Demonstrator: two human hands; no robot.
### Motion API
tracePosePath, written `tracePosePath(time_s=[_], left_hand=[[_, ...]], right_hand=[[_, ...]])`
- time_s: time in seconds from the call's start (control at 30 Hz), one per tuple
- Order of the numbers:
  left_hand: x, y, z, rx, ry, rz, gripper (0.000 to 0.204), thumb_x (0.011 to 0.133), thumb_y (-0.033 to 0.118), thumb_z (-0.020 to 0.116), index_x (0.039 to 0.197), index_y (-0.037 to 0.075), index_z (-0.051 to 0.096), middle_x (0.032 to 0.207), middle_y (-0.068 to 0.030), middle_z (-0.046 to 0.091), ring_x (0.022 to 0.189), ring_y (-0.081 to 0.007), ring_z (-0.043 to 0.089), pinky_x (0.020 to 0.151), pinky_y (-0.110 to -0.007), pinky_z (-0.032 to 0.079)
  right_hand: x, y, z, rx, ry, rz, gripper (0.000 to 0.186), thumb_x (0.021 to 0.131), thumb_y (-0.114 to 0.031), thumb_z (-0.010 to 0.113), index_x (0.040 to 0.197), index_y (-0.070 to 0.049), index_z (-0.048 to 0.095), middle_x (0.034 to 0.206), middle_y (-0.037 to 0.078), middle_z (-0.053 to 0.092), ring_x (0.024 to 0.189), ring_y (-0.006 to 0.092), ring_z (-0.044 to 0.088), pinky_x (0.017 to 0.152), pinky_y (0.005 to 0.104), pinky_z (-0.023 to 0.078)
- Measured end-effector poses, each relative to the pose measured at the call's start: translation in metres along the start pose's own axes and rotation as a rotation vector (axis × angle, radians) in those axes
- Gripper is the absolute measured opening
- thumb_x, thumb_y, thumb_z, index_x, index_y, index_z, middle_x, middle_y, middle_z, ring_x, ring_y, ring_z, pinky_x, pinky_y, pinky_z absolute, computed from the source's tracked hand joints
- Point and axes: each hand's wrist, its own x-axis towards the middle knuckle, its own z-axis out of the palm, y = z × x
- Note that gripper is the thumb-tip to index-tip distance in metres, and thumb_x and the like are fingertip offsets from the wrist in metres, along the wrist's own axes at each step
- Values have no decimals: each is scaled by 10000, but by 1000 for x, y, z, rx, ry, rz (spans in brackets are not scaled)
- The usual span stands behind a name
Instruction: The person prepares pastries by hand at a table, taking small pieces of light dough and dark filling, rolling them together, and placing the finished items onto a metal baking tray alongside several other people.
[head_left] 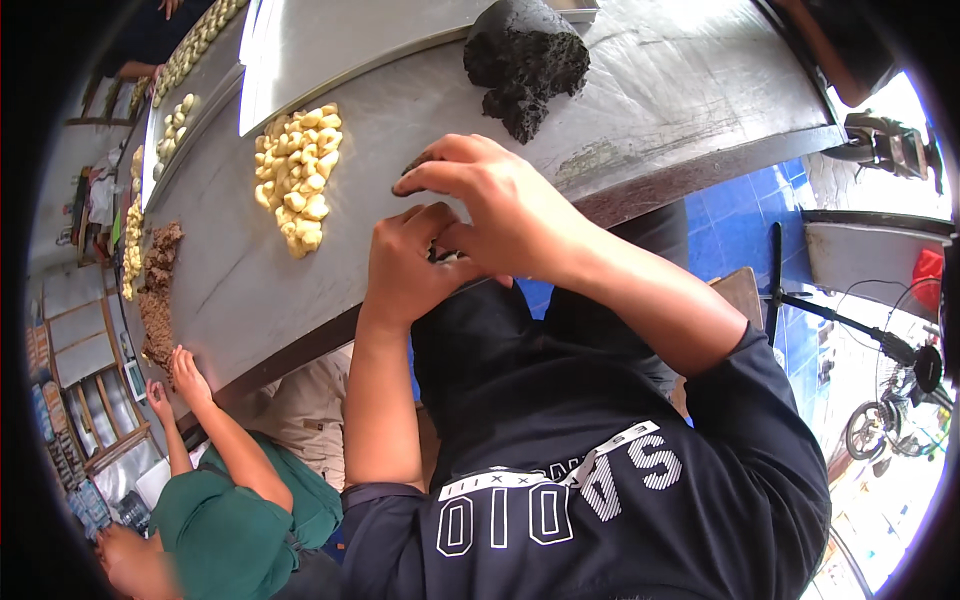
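My left hand (408, 255) is just past the table's near edge, its fingers curled and closed. A small dark bit (436, 250) shows between its fingers and my right thumb; its kind is mostly hidden. Over it arches my right hand (495, 200), fingers bent and apart from the thumb, with dark smears on the fingertips. Beyond my right hand, a large lump of black dough (525, 60) rests on the metal table (400, 120), with a torn, crumbly near side. Left of my hands lies a heap of small pale yellow dough pieces (300, 175).
A metal tray (350, 60) lies at the back. Another tray (200, 110) holds pale pieces at the far left. Brown crumbly dough (158, 300) lies before a co-worker in a green shirt (250, 500). A black stand (850, 315) is on the right, over blue floor tiles (735, 215).
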Motion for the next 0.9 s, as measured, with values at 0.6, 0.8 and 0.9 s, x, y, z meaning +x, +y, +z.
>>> tracePosePath(time_s=[0.6, 0.8, 0.9], left_hand=[[0, 0, -8, -595, 65, -245, 464, 1227, 476, 538, 1101, 65, 712, 840, 52, 567, 703, -35, 463, 644, -227, 373], [0, 7, -6, -570, 33, -284, 286, 1165, 316, 722, 1053, 53, 700, 896, 47, 607, 756, -30, 491, 672, -212, 400], [4, -5, -2, -489, 67, -91, 266, 1157, 287, 735, 1045, 48, 699, 866, 44, 616, 723, -32, 496, 633, -223, 407]], right_hand=[[-32, 30, -51, -419, -48, 144, 232, 991, -90, 776, 1222, -73, 758, 1111, 154, 750, 1035, 432, 742, 900, 502, 604], [-28, 37, -42, -668, -75, -34, 275, 966, -60, 770, 1240, -84, 773, 1063, 117, 735, 989, 352, 746, 871, 451, 618], [-23, 42, -41, -589, 48, -50, 164, 949, -76, 732, 1109, -85, 762, 1016, 97, 718, 1001, 324, 738, 852, 448, 625]])
